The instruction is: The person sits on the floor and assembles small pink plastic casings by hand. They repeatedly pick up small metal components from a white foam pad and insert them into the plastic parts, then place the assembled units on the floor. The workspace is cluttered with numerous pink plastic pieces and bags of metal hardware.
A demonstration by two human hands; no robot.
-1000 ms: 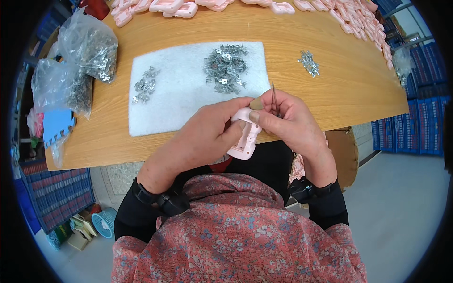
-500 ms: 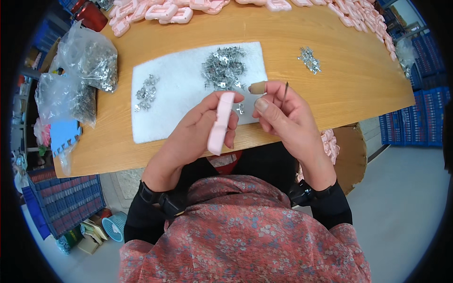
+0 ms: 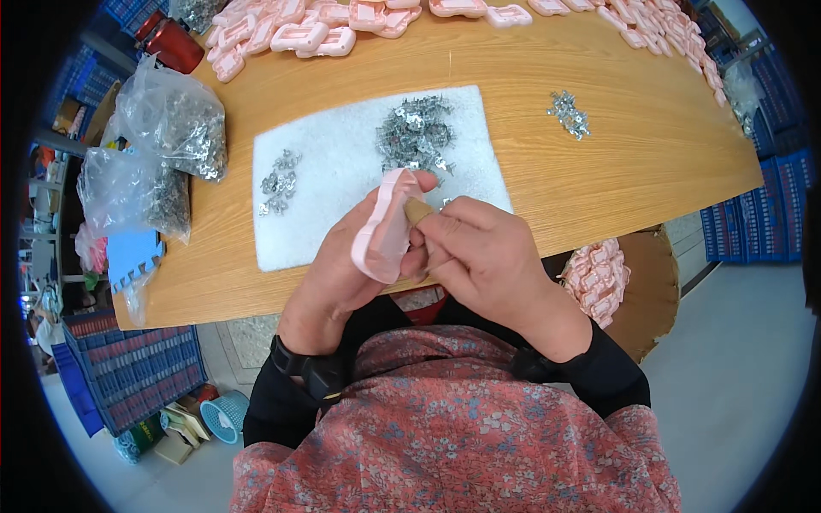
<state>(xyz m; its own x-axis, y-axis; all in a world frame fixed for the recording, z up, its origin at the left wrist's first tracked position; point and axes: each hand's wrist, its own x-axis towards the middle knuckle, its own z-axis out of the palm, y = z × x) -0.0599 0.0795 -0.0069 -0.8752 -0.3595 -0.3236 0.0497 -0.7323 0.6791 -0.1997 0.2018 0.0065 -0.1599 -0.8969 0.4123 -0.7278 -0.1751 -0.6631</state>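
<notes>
My left hand [image 3: 329, 269] is closed round a pink plastic shell [image 3: 380, 235], tilted on edge above the table's near edge. My right hand [image 3: 500, 265] meets it from the right, fingers curled and a tan finger cover [image 3: 416, 211] on one fingertip touching the shell's inner side. Whatever the right fingers hold is hidden. Beyond the hands lies a white foam-like pad [image 3: 321, 218]. It carries a large heap of small metal pieces [image 3: 415, 132] and a smaller group of metal parts [image 3: 279, 181] at its left.
Another metal cluster [image 3: 568, 115] lies right of the pad. Pink shells [image 3: 299, 37] line the table's far side. Plastic bags of metal parts [image 3: 192, 128] and a blue foam piece [image 3: 134, 254] sit at left. More pink shells [image 3: 596, 278] fill a box below right.
My right hand has moved left and down to the pink shell. The shell has turned so its hollow side shows more. The thin dark tool seen in my right hand is now out of sight.
</notes>
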